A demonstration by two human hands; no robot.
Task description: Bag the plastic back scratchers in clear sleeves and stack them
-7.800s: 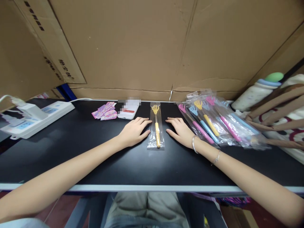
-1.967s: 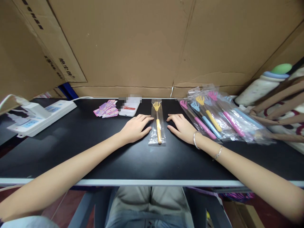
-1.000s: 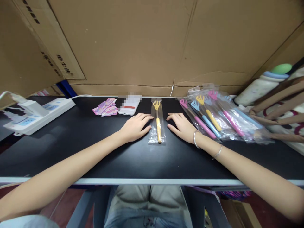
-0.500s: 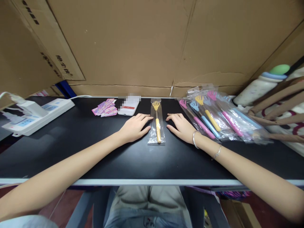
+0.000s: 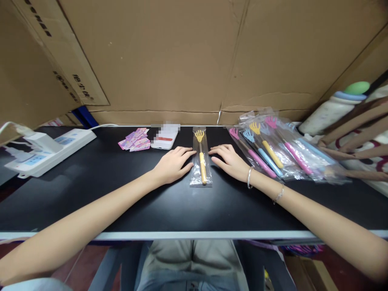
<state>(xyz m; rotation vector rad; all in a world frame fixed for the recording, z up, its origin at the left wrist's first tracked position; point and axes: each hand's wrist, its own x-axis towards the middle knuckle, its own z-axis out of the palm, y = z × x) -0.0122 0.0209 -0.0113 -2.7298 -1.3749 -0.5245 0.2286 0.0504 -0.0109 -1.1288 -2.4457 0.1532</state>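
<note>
A yellow hand-shaped scratcher (image 5: 203,165) lies in a clear plastic sleeve on the black table (image 5: 194,210), its claw toward the back. My left hand (image 5: 173,165) rests at the sleeve's left side, fingers apart, fingertips at its edge. On the other side my right hand (image 5: 229,161) lies with fingers apart, its fingertips close to the sleeve's right edge; bracelets circle that wrist and forearm. Neither hand holds anything. Right of my right hand several bagged scratchers, among them a pink one (image 5: 260,162) and a blue one (image 5: 270,162), lie in an overlapping pile.
Small pink and purple cards (image 5: 135,139) lie at the back left beside a white phone (image 5: 165,137). A white power strip (image 5: 51,151) with plugs is at far left. A pale bottle (image 5: 330,111) stands at the back right. Cardboard (image 5: 157,56) walls the table's back.
My right hand has shifted slightly left, bringing its fingertips closer to the sleeve. The view has tilted a little, moving the table slightly down in the picture.
</note>
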